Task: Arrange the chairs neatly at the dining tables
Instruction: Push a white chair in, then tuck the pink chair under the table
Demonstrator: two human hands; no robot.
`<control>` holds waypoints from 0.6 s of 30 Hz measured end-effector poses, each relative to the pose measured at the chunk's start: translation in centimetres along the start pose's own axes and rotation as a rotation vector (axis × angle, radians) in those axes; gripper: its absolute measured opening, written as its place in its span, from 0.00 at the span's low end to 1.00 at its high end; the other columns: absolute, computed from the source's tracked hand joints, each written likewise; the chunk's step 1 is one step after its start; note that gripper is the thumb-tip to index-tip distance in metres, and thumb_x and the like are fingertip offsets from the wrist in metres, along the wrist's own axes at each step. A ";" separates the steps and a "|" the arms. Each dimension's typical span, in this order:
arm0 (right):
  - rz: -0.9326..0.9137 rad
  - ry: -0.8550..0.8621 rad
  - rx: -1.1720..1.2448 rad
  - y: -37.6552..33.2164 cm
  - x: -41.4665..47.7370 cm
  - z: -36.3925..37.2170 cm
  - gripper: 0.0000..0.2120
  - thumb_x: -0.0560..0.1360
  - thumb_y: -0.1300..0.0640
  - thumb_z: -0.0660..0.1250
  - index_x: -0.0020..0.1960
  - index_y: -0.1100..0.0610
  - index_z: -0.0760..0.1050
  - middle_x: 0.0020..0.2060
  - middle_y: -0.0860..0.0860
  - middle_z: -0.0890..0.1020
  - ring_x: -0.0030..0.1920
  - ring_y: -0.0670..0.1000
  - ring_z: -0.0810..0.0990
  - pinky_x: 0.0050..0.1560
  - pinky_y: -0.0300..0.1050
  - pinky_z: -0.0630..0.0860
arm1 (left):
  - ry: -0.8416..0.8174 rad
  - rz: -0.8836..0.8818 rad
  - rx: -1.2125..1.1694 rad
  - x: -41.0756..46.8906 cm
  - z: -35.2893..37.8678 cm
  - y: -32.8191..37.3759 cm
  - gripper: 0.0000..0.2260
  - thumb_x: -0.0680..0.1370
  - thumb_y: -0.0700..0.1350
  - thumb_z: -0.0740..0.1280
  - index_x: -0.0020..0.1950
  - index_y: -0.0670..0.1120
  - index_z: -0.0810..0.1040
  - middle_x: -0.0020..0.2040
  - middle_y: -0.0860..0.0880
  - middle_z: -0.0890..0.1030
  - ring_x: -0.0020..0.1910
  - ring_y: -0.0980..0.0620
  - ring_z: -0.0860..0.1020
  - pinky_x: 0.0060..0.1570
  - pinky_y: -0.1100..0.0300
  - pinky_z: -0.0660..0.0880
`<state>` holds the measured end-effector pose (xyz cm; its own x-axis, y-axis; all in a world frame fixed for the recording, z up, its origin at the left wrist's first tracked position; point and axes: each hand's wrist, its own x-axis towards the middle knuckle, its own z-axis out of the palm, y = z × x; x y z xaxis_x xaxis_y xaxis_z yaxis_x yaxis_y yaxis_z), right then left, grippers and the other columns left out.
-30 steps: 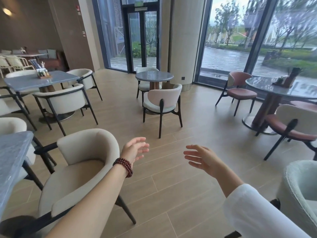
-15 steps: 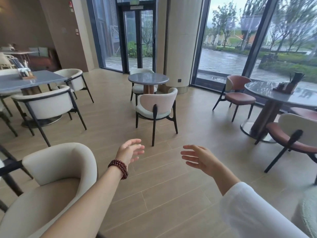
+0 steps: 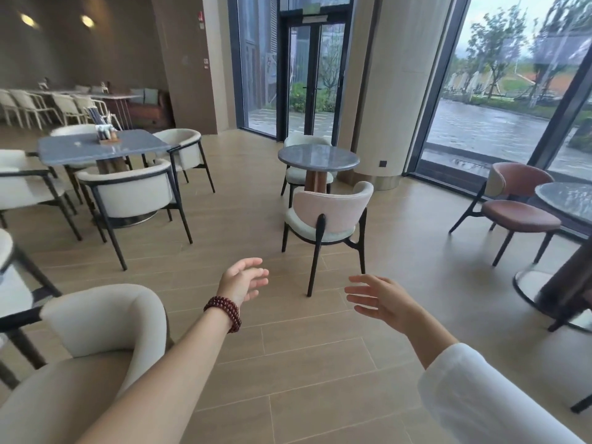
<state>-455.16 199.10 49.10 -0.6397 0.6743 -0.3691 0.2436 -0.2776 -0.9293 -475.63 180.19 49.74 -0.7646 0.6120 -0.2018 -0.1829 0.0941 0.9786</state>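
Both hands out, empty, bare floor w/ chairs all round.

My left hand (image 3: 244, 278) & right hand (image 3: 381, 299) hang spread, fingers loose, gripping nothing. White chair (image 3: 326, 219) at 12, back to me, just off the round table (image 3: 318, 158). Cream armchair (image 3: 105, 318) at 9, pink chair (image 3: 519, 203) at 2. Wooden caddy (image 3: 107, 136) on square table (image 3: 102, 147) at 10, contents blurred.

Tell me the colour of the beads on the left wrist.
Dark red-brown beads, wound around the wrist in several loops; the head view shows them clearly.
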 end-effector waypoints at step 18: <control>0.009 -0.230 -0.092 -8.4 25.5 14.6 0.10 0.78 0.55 0.65 0.56 0.57 0.79 0.52 0.58 0.83 0.49 0.55 0.82 0.52 0.49 0.76 | 0.313 -0.027 -0.036 20.5 -10.8 2.8 0.09 0.75 0.39 0.67 0.55 0.48 0.78 0.52 0.46 0.83 0.51 0.48 0.81 0.58 0.51 0.73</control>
<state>-484.16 208.60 47.75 -0.7835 0.4960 -0.3744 0.3089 -0.2119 -0.9272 -498.50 184.54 47.90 -0.9111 0.3379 -0.2362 -0.2238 0.0756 0.9717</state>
